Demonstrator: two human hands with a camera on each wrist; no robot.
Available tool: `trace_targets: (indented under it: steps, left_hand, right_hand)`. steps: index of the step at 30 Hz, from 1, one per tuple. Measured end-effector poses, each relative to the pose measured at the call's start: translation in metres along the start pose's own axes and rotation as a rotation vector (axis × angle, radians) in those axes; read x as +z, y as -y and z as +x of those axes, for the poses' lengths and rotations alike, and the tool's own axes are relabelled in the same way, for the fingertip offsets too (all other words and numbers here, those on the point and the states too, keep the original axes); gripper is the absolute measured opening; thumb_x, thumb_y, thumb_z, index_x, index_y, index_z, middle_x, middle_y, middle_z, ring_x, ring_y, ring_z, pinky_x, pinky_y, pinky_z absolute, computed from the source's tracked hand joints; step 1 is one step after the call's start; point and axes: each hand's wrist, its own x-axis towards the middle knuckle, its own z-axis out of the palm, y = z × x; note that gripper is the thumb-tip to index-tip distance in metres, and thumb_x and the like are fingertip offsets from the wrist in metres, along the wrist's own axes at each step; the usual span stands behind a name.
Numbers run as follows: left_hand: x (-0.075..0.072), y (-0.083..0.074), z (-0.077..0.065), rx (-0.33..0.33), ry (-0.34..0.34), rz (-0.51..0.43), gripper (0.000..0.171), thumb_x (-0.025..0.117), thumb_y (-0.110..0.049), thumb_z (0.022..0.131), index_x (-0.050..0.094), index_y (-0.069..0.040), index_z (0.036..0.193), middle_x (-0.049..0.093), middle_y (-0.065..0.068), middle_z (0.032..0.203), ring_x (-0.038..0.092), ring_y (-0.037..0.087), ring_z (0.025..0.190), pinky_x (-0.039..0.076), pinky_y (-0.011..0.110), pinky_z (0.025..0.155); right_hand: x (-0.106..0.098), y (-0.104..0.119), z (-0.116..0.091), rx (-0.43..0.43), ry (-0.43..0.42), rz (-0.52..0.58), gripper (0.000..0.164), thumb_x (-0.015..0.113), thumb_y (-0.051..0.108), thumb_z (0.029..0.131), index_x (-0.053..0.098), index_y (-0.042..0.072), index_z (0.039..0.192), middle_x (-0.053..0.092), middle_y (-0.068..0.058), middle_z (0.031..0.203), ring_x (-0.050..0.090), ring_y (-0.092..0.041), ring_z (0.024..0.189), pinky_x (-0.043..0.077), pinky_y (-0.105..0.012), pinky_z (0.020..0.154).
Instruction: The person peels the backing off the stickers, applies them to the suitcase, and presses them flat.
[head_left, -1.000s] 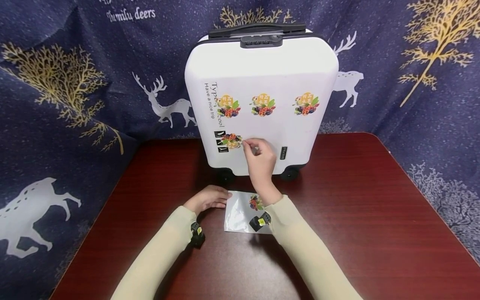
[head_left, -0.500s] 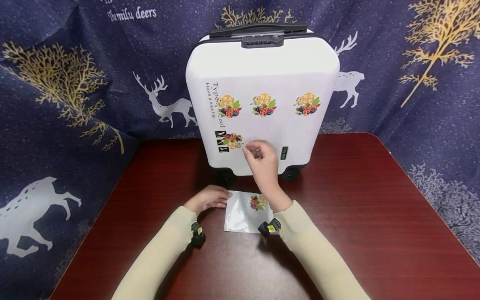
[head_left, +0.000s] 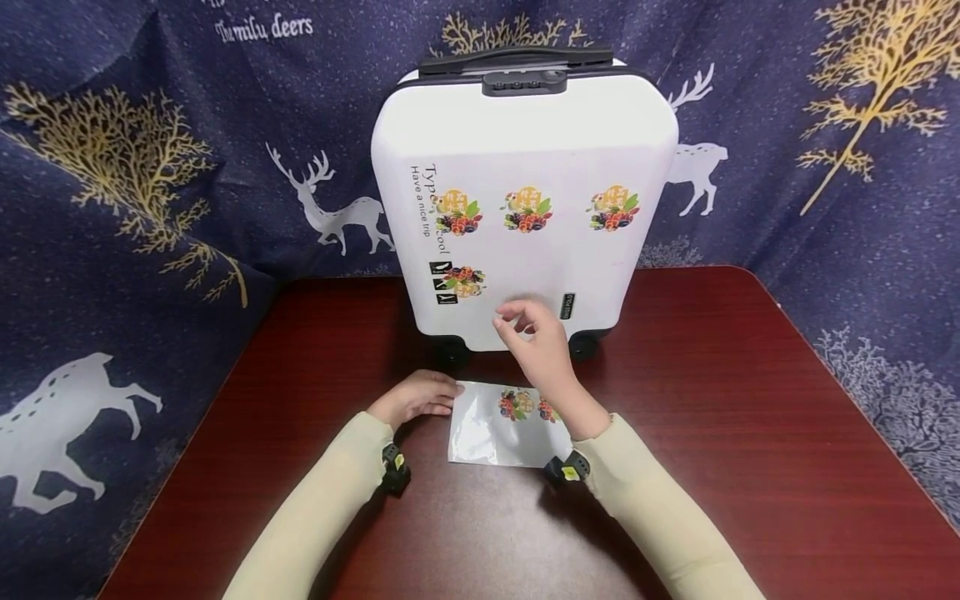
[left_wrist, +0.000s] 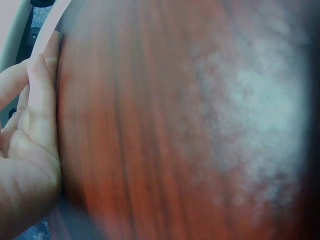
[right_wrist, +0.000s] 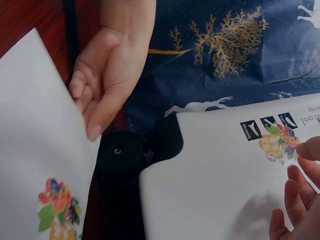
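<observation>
A white suitcase (head_left: 525, 125) stands upright, with several fruit stickers on its front. The lower-left fruit sticker (head_left: 464, 282) is upside down, partly over the black printed icons. My right hand (head_left: 542, 346) hovers in front of the suitcase's lower part, fingers loosely bent, nothing between thumb and forefinger. On the table lies a glossy white sticker sheet (head_left: 480, 437), bearing fruit stickers (head_left: 514, 404); my right wrist hides its right part. At the sheet's far left corner, my left hand (head_left: 420, 396) grips the edge, one digit on top. In the right wrist view, the left hand (right_wrist: 112, 70) shows at this edge.
The dark red table (head_left: 712, 417) extends on both sides of the sheet. Behind it hangs a blue cloth (head_left: 300, 83) with deer and trees. Black wheels (head_left: 582, 346) support the suitcase. A black wrist camera (head_left: 393, 471) sits on the left wrist.
My right hand has let go of the lower-left sticker and drawn back down and right, uncovering more of the sheet. My left hand has stayed at the sheet's corner.
</observation>
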Motion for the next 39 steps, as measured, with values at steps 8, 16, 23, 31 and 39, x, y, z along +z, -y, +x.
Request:
trace_targets:
  steps: [8,16,23,31,39]
  left_hand:
    - [0.000,0.000,-0.001,0.003,0.004,0.014,0.030,0.062,-0.008,0.093,0.055,0.010,0.117,0.060,-0.002,0.080,0.060,0.008,0.072,0.056,0.017,0.066]
    - [0.000,-0.001,-0.003,0.010,0.017,0.022,0.036,0.062,-0.008,0.095,0.052,0.013,0.123,0.059,-0.002,0.084,0.059,0.008,0.074,0.056,0.018,0.070]
    - [0.000,-0.001,-0.002,0.007,0.014,0.023,0.038,0.062,-0.008,0.095,0.051,0.013,0.125,0.059,-0.001,0.086,0.060,0.008,0.076,0.057,0.019,0.071]
    - [-0.001,-0.001,-0.003,-0.001,0.010,0.015,0.038,0.062,-0.008,0.094,0.052,0.013,0.124,0.059,-0.001,0.084,0.060,0.009,0.075,0.057,0.019,0.070]
    - [-0.001,-0.001,-0.003,0.007,0.009,0.009,0.036,0.062,-0.007,0.093,0.053,0.012,0.122,0.059,-0.001,0.083,0.060,0.009,0.074,0.057,0.019,0.069]
  right_hand:
    - [-0.008,-0.012,-0.009,-0.001,0.109,-0.101,0.012,0.068,0.011,0.092,0.070,0.004,0.101,0.068,-0.014,0.095,0.057,-0.020,0.077,0.049,-0.033,0.075]
    - [-0.013,-0.029,-0.019,-0.014,0.200,-0.157,0.015,0.071,0.009,0.089,0.070,0.003,0.102,0.067,-0.012,0.090,0.058,-0.018,0.073,0.046,-0.023,0.064]
    - [-0.017,-0.041,-0.023,0.057,0.310,-0.200,0.024,0.072,0.014,0.089,0.069,0.002,0.110,0.070,-0.010,0.096,0.061,-0.019,0.080,0.048,-0.026,0.069]
    - [-0.022,-0.052,-0.024,0.078,0.446,-0.239,0.029,0.072,0.018,0.090,0.069,0.003,0.115,0.071,-0.011,0.108,0.063,-0.023,0.092,0.052,-0.035,0.080]
    - [-0.022,-0.070,-0.026,0.157,0.564,-0.269,0.037,0.071,0.020,0.090,0.065,0.002,0.122,0.068,-0.015,0.116,0.061,-0.031,0.107,0.051,-0.047,0.094]
